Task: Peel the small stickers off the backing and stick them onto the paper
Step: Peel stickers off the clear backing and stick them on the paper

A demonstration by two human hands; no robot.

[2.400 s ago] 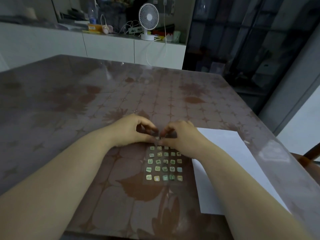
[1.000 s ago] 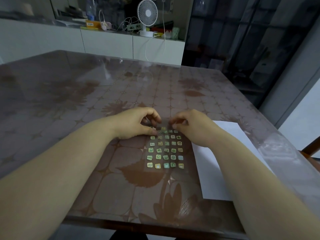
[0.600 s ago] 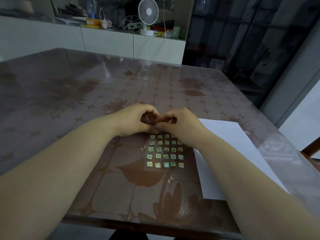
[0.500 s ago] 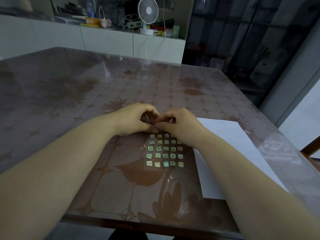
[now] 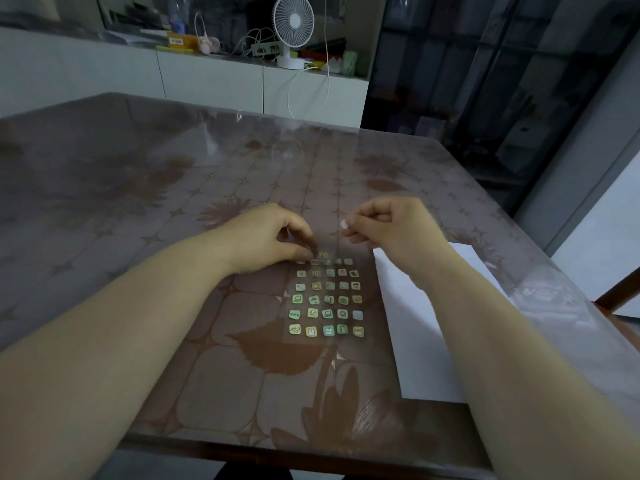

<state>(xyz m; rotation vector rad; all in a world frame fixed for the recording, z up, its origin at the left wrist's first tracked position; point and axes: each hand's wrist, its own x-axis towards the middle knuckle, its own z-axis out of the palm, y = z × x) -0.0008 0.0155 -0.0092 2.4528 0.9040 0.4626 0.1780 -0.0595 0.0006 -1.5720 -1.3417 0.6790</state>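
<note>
Lowest in the frame, two bare forearms reach up from the bottom corners over the near edge of the desk (image 5: 138, 202), whose brown flower-and-leaf pattern lies under a glossy clear cover.

Right of centre a white sheet of paper (image 5: 415, 341) lies flat on the desk, and the right forearm crosses its upper part. Just left of it, with a narrow strip of desk between them, lies the clear backing (image 5: 320, 322). It carries small square stickers (image 5: 328, 314), green and yellow, in rows of five. Their pictures are too small to read.

At the upper left corner of the backing is the left hand (image 5: 266, 240). Its grip is narrow, with the curled thumb and forefinger pinching down on that corner and the other fingers tucked under.

Further up and to the right, above the top row and clear of the desk, the right hand (image 5: 394, 226) is raised with its fingers folded. Its grip is closed on a single pale sticker (image 5: 344, 224), held between thumb and fingertip and pointing left toward the other hand. This one is off the backing and not on the paper.

Past the hands the desk runs on toward the upper left. Beyond its far edge a white cabinet (image 5: 207, 81) stretches across the top of the frame with a white fan (image 5: 293, 24) on it among blurred clutter. The upper right is dark glass.
</note>
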